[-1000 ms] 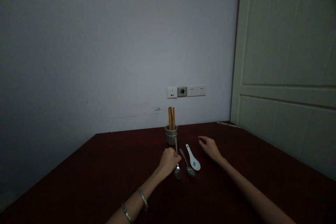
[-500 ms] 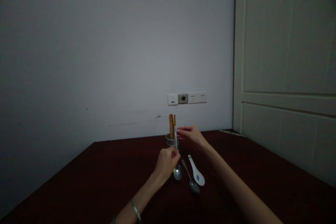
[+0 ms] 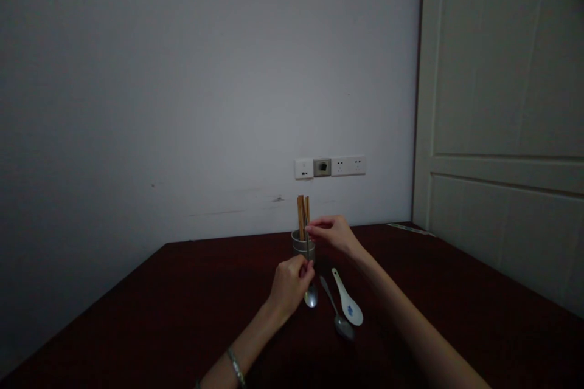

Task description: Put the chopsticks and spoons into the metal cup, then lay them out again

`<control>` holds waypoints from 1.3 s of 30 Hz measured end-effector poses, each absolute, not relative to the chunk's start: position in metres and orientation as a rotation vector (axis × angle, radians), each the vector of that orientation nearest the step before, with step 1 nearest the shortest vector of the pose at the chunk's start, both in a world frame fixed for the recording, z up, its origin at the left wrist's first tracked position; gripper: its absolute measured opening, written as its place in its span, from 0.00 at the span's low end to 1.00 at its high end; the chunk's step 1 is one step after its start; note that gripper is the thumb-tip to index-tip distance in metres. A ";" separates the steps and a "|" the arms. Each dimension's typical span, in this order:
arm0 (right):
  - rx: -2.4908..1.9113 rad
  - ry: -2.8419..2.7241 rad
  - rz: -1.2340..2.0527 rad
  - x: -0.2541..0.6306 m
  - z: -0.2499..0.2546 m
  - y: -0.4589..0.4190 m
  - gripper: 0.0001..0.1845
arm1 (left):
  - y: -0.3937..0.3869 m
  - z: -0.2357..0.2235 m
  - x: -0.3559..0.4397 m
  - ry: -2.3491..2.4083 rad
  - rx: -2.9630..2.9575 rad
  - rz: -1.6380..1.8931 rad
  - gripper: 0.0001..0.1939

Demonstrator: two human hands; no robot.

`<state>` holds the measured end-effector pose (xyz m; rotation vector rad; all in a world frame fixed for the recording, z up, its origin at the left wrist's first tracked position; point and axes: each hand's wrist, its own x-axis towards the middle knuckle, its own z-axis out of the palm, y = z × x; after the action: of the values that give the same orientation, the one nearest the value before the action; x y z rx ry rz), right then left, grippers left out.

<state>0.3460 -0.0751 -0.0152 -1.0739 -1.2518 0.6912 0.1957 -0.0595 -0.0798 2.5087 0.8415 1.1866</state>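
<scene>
My left hand [image 3: 291, 282] is closed around the lower handle of a metal spoon [image 3: 311, 295], whose bowl hangs just above the dark red table [image 3: 182, 316]. My right hand [image 3: 332, 232] pinches the top of that same spoon's handle, right beside a small metal cup [image 3: 301, 245] holding wooden chopsticks [image 3: 303, 216]. The spoon stands nearly upright in front of the cup. A second metal spoon [image 3: 338, 318] and a white ceramic spoon with a blue mark [image 3: 349, 307] lie on the table to the right of my left hand.
The table meets a pale wall with a row of power sockets [image 3: 329, 166] above the cup. A white door [image 3: 502, 121] stands at the right. A thin pale strip [image 3: 410, 228] lies at the table's far right corner.
My left hand lifted the spoon from the table and tilted it upright. My right hand rose from the table by the ceramic spoon and took hold of the handle's top beside the cup.
</scene>
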 end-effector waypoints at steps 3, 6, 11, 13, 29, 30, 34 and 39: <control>-1.085 -1.278 0.669 0.346 -0.013 -0.078 0.14 | -0.058 -0.081 0.197 0.829 2.470 1.230 0.12; -1.097 -1.300 0.619 0.346 -0.011 -0.081 0.14 | -0.056 -0.075 0.194 0.809 2.394 1.269 0.11; -1.094 -1.346 0.542 0.348 -0.005 -0.086 0.14 | -0.047 -0.049 0.186 0.729 2.176 1.306 0.11; -1.096 -1.367 0.515 0.347 -0.002 -0.089 0.13 | -0.042 -0.040 0.185 0.670 2.120 1.268 0.11; -1.088 -1.431 0.422 0.345 0.004 -0.095 0.12 | -0.029 -0.026 0.202 0.540 1.945 1.075 0.10; -1.083 -1.420 0.428 0.346 0.004 -0.095 0.13 | -0.028 -0.024 0.202 0.542 1.946 1.085 0.10; -1.084 -1.329 0.460 0.365 0.004 -0.090 0.18 | -0.018 -0.012 0.204 0.607 1.913 1.135 0.11; -1.166 -1.063 0.427 0.429 -0.031 -0.064 0.19 | 0.016 0.020 0.208 0.653 1.827 1.303 0.14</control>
<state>0.4288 -0.0643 -0.0308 -1.1660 -1.0633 0.4265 0.2082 0.0162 0.0197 1.8275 0.6535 1.3034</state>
